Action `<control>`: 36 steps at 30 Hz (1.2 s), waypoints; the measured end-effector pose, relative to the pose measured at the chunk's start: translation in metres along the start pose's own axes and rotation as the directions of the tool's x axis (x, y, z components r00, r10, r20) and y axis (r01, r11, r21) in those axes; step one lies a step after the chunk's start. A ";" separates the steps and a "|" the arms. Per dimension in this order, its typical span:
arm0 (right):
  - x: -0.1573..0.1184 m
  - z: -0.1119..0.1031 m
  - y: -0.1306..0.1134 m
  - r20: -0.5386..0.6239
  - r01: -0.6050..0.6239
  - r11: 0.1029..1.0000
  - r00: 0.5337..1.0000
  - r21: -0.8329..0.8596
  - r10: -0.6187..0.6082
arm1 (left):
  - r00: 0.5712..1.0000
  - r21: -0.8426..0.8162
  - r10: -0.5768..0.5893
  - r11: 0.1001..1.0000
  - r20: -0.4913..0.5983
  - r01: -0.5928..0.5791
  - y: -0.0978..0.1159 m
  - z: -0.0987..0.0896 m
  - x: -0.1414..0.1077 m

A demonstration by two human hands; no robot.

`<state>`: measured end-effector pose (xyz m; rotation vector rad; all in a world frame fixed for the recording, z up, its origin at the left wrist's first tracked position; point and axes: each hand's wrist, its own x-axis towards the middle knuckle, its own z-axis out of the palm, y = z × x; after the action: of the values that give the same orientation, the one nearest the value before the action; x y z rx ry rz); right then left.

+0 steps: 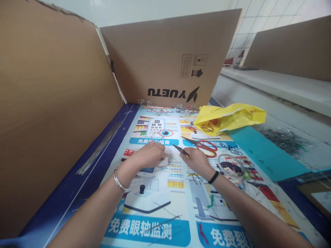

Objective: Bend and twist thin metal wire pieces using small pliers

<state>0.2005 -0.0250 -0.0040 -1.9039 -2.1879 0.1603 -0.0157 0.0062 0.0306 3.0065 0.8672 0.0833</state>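
My right hand (198,160) is wrapped around a pair of pliers (180,150), whose dark pointed jaws aim up and to the left. My left hand (152,155) is closed, knuckles up, just left of the plier tips. Thin wire (169,160) shows beside its fingertips; what the fingers pinch is too small to make out. Scissors (207,148) with orange handles lie just beyond my right hand. A coil of pale wire (231,165) rests right of my right wrist, near several dark rings (232,150).
A printed poster (181,206) covers the table. Straight wires (99,148) lie at left. A yellow bag (232,119) sits at back right, by a teal board (266,155) and a heap of wire scraps (283,141). Cardboard panels (160,58) stand behind and at left.
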 end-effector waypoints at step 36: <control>-0.003 0.004 0.000 -0.019 0.068 0.996 0.997 -0.050 -0.069 | 0.928 -0.594 -0.335 0.784 -0.165 0.178 -0.023 0.035 0.014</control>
<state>0.2001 -0.0280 -0.0087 -1.8446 -2.2595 0.0746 -0.0145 0.0335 -0.0042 2.3173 1.0397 0.6330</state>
